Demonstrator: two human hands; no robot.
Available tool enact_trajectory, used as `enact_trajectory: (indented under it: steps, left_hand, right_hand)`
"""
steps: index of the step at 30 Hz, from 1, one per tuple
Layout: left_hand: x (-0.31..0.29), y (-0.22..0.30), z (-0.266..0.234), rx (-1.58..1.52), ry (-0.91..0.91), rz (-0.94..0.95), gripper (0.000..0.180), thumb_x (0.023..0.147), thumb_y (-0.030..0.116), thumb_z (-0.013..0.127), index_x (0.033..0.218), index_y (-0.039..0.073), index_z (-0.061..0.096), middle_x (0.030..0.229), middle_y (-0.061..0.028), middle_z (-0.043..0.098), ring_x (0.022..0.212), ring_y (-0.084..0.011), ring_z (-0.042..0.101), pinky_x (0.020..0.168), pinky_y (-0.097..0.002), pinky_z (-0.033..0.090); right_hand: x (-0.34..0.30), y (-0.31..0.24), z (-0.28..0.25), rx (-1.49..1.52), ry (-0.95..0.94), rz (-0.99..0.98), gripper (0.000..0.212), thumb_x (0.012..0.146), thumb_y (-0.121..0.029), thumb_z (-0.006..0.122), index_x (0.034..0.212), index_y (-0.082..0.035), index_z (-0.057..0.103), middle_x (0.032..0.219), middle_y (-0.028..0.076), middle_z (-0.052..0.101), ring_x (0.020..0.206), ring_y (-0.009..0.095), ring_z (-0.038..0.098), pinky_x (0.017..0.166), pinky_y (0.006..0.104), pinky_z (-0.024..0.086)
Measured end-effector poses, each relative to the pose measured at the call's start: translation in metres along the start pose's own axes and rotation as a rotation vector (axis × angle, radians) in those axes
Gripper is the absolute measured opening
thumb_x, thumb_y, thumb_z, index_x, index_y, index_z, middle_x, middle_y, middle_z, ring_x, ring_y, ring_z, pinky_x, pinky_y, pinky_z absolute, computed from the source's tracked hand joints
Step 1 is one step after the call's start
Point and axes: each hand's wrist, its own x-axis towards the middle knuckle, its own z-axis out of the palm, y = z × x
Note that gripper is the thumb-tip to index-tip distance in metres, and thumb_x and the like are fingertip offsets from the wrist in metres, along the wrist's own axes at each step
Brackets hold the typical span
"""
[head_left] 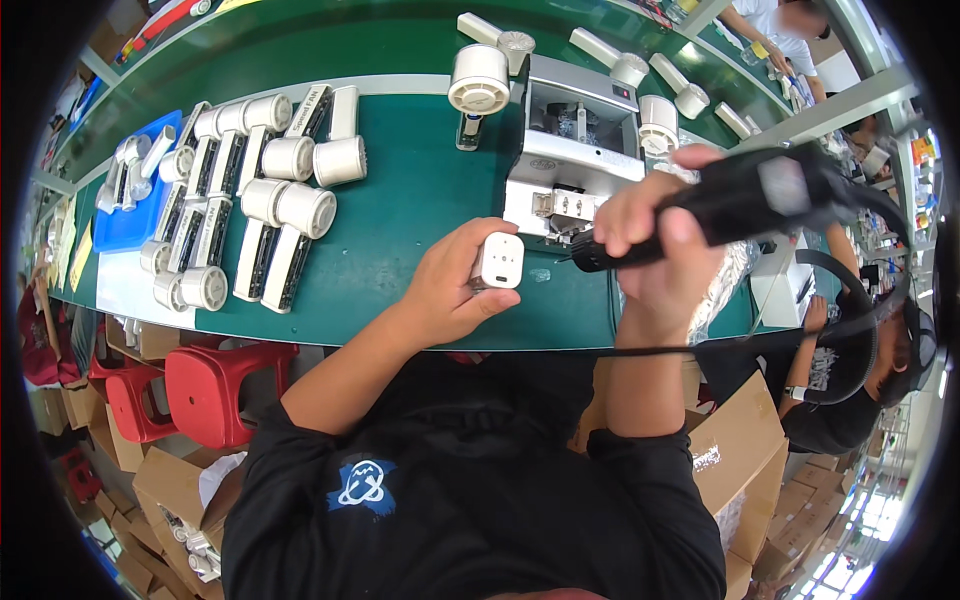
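Observation:
My left hand is closed around a white handheld fan, its flat handle end turned up toward me, showing small holes and a dark slot. Most of the fan is hidden by my fingers and the viewing angle. My right hand grips a black electric screwdriver, held tilted with its thin bit pointing left, just apart from the white end piece. Directly behind the bit stands a grey screw feeder with a silver front rail. Motion slightly smears the screwdriver's rear and its cable.
Several white fans with open handles lie in rows at the left of the green bench. A blue tray holds more parts. Another fan stands left of the feeder. Red stools and an open carton sit below the bench. Other people work at right.

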Motion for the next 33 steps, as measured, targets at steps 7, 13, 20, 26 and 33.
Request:
enact_trajectory:
  steps: [7,13,20,26,33]
  left_hand:
    - [0.000,0.000,-0.004,0.047,0.006,0.003,0.054,0.076,0.038,0.064,0.114,0.004,0.044,0.101,-0.0141,0.054,0.087,-0.0322,0.055,0.074,-0.0359,0.044]
    - [0.001,0.001,0.003,0.074,-0.016,-0.010,0.056,0.068,0.027,0.071,0.114,0.005,0.046,0.104,-0.0163,0.053,0.095,-0.0337,0.053,0.082,-0.0386,0.042]
    - [-0.001,0.006,-0.001,0.032,0.006,0.066,0.053,0.078,0.037,0.063,0.112,0.002,0.043,0.096,-0.0156,0.052,0.090,-0.0350,0.052,0.077,-0.0401,0.042]
    - [-0.004,-0.001,-0.005,0.078,-0.008,0.095,0.058,0.076,0.039,0.064,0.114,0.001,0.042,0.105,-0.0171,0.051,0.097,-0.0353,0.049,0.084,-0.0402,0.040]
    - [-0.024,0.004,-0.041,0.367,-0.078,-0.016,0.055,0.065,0.016,0.074,0.111,0.004,0.045,0.106,-0.0160,0.050,0.102,-0.0341,0.047,0.087,-0.0409,0.039]
  right_hand:
    - [0.027,-0.020,0.051,0.112,-0.198,-0.101,0.055,0.084,-0.034,0.057,0.124,-0.007,0.032,0.063,0.004,0.046,0.052,0.016,0.049,0.053,0.0328,0.043]
    - [0.022,-0.018,0.055,0.172,-0.076,-0.073,0.054,0.080,-0.026,0.064,0.119,-0.006,0.031,0.064,0.004,0.048,0.053,0.017,0.049,0.055,0.0334,0.044]
    - [0.026,-0.011,0.058,0.170,-0.130,-0.051,0.049,0.080,-0.028,0.062,0.114,-0.007,0.033,0.062,0.003,0.045,0.047,0.012,0.044,0.049,0.0270,0.039]
    - [0.025,-0.011,0.058,0.158,-0.099,-0.057,0.058,0.082,-0.033,0.061,0.122,-0.005,0.030,0.064,0.004,0.046,0.049,0.013,0.044,0.050,0.0280,0.040]
    - [0.026,-0.051,0.006,0.218,-0.052,-0.409,0.066,0.081,-0.035,0.061,0.129,0.000,0.033,0.065,0.001,0.046,0.050,0.011,0.045,0.049,0.0258,0.037]
